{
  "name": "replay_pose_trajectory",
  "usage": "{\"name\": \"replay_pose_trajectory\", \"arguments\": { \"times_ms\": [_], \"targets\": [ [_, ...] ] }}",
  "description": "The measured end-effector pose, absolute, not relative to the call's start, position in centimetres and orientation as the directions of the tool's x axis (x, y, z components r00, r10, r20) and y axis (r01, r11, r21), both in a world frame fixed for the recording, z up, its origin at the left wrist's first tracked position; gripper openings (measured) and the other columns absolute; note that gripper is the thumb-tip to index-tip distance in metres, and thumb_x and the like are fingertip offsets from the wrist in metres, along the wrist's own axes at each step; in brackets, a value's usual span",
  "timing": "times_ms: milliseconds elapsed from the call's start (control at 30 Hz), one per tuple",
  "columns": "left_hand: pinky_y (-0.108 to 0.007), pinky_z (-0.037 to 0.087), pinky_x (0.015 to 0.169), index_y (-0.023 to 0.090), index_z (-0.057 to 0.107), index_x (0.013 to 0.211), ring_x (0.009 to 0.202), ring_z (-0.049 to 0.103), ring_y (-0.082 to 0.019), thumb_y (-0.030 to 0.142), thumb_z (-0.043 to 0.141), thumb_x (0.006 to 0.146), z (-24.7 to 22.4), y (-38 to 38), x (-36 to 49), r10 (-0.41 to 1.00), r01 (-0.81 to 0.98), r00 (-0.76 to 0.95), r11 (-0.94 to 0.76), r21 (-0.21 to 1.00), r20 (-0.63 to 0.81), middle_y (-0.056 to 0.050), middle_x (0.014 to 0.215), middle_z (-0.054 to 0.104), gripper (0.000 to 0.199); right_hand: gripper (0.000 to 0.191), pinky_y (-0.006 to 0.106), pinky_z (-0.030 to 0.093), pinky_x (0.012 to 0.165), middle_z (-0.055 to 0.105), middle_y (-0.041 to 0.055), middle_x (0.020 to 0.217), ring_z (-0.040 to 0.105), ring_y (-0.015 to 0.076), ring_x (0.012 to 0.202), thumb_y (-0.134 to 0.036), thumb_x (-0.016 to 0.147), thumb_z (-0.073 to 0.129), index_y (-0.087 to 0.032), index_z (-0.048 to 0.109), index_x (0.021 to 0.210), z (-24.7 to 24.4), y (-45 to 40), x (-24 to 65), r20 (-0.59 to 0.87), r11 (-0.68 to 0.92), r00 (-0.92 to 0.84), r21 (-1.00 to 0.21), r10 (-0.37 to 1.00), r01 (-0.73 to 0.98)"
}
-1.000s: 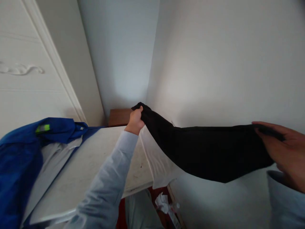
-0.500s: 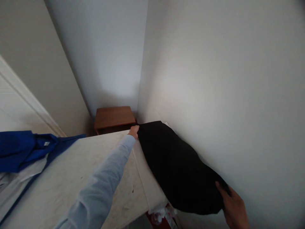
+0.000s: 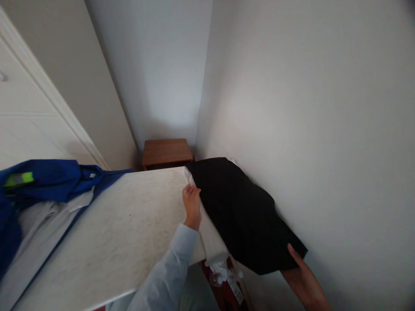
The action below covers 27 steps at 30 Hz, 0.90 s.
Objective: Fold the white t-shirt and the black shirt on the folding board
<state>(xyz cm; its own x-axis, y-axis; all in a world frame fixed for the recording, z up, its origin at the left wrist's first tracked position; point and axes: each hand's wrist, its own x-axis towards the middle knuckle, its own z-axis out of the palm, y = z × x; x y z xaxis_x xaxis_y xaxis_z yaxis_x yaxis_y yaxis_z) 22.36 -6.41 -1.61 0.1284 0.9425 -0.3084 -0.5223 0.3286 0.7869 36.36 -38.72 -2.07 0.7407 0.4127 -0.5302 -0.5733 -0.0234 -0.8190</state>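
A black cloth [image 3: 238, 211] lies along the table's right side, against the wall, its near end reaching past the table edge. My right hand [image 3: 303, 280] holds that near end, thumb on top and fingers underneath. A folded white cloth [image 3: 212, 237] shows as a strip beneath the black one. My left hand [image 3: 192, 205] is closed at the strip's left edge, beside the black cloth. Its fingertips pinch the white cloth, which rises in a small fold just beyond them.
A white, stained tabletop [image 3: 129, 229] spreads to the left, with a blue garment [image 3: 61, 177] and grey-white fabric [image 3: 48, 233] on it. Behind stands a brown wooden stand [image 3: 167, 151] in the corner. Clear plastic items [image 3: 220, 274] sit below the table's near edge. A wall [image 3: 308, 129] bounds the right.
My left hand has let go of the black cloth's far corner and come back toward me to the white cloth's edge. The black cloth's far end now rests on the table.
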Motion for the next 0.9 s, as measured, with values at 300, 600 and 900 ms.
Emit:
{"name": "replay_pose_trajectory", "arguments": {
  "times_ms": [300, 600, 900],
  "targets": [
    [-0.034, 0.05, 0.09, 0.019, 0.069, 0.093, 0.096, 0.065, -0.022, 0.03, 0.072, 0.072, -2.7, -22.9, 16.2, 0.865, -0.264, 0.423, 0.401, 0.877, -0.268, -0.008, 0.099, 0.07, 0.024, 0.084, 0.053, 0.037, 0.116, 0.059, 0.0102, 0.144, 0.05, 0.0316, 0.137, -0.041, 0.061, 0.092, -0.028, 0.06, 0.137, -5.2, -38.8, 32.8, -0.349, 0.088, 0.744, -0.874, 0.569, -0.478],
    [-0.042, 0.049, 0.095, 0.018, 0.071, 0.1, 0.107, 0.066, -0.032, 0.052, 0.089, 0.058, -6.0, -29.0, 17.0, 0.703, -0.205, 0.602, 0.595, 0.777, -0.379, -0.015, 0.112, 0.072, 0.057, 0.069, 0.046, 0.052, 0.106, 0.07, 0.0065, 0.13, 0.057, 0.0292, 0.131, -0.042, 0.068, 0.088, -0.026, 0.064, 0.131, -0.3, -37.2, 32.6, -0.291, 0.158, 0.788, -0.886, 0.542, -0.436],
    [-0.042, 0.057, 0.085, 0.021, 0.066, 0.124, 0.119, 0.063, -0.034, 0.064, 0.081, 0.065, -4.8, -28.6, 16.5, 0.515, -0.221, 0.695, 0.817, 0.533, -0.502, -0.014, 0.129, 0.068, 0.074, 0.051, 0.044, 0.056, 0.1, 0.075, 0.0059, 0.119, 0.066, 0.0285, 0.12, -0.038, 0.07, 0.086, -0.022, 0.07, 0.115, -5.9, -38.1, 29.4, -0.488, 0.114, 0.607, -0.714, 0.628, -0.691]
  ]
}}
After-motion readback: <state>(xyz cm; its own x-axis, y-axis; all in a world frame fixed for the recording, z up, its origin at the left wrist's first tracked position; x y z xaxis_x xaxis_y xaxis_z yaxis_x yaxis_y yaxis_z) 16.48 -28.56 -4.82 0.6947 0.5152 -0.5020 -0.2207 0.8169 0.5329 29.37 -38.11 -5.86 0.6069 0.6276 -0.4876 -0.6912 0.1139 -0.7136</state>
